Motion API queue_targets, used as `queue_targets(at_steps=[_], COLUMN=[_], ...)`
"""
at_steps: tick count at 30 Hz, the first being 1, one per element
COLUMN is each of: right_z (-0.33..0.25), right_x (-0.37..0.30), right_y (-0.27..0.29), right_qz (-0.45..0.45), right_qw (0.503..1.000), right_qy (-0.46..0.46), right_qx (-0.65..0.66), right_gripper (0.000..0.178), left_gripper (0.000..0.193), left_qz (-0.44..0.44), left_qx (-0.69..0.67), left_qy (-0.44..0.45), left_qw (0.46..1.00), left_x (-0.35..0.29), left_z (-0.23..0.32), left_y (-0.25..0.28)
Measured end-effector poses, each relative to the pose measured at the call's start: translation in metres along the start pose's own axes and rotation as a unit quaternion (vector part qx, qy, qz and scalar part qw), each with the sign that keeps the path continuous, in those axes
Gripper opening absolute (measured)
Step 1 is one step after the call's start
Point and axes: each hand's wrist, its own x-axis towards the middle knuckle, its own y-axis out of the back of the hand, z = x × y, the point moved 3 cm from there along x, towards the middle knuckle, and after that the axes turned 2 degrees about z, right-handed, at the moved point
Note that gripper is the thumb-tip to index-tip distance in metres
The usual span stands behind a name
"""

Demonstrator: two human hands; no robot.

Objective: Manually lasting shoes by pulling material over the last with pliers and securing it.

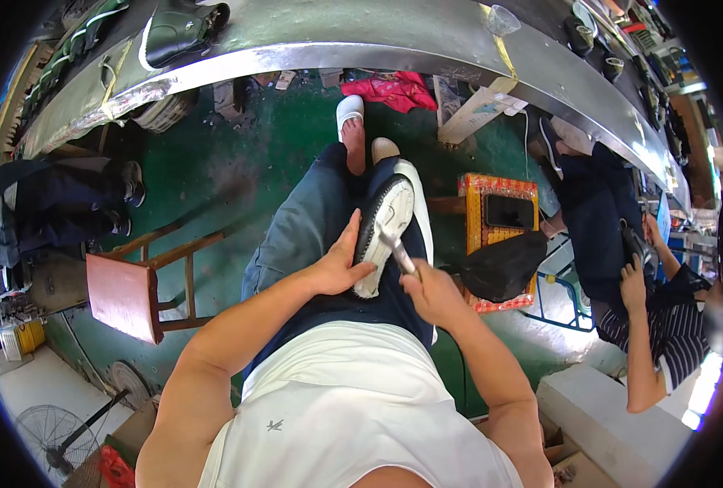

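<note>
Shoe point(392, 213) sole-up, left hand point(338, 267) clasping its side thumb-out, right hand point(436, 293) curled tight round hammer point(399, 251)

I see a black phone point(509, 211) near the orange seat's point(474, 220) far right corner — black cloth point(504, 267) covers much of its near half; red cloth point(394, 89) lies below the metal bench's point(296, 55) near edge.

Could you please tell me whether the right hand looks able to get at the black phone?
Probably not without putting down the hammer: the right hand is closed around its handle, though the black phone lies uncovered.
</note>
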Motion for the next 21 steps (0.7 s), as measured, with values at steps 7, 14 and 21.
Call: queue_targets(at_steps=[7,14,21], right_z=[0.042,0.074,0.103], right_x=[-0.014,-0.022,0.015], right_y=[-0.023,-0.028,-0.014], right_qz=[-0.022,0.031,-0.038], right_qw=[0.961,0.87,0.858], right_qy=[-0.139,-0.22,-0.268], right_qx=[0.239,0.44,0.437], right_gripper=[0.043,0.047,0.051], left_gripper=[0.09,0.05,0.065], left_qz=[0.019,0.025,0.124], left_qx=[-0.148,-0.385,-0.06], left_qy=[0.055,0.106,-0.141], left_qw=[0.987,0.917,0.98], left_x=[0.056,0.069,0.199], left_z=[-0.014,0.052,0.265], left_y=[0.013,0.084,0.281])
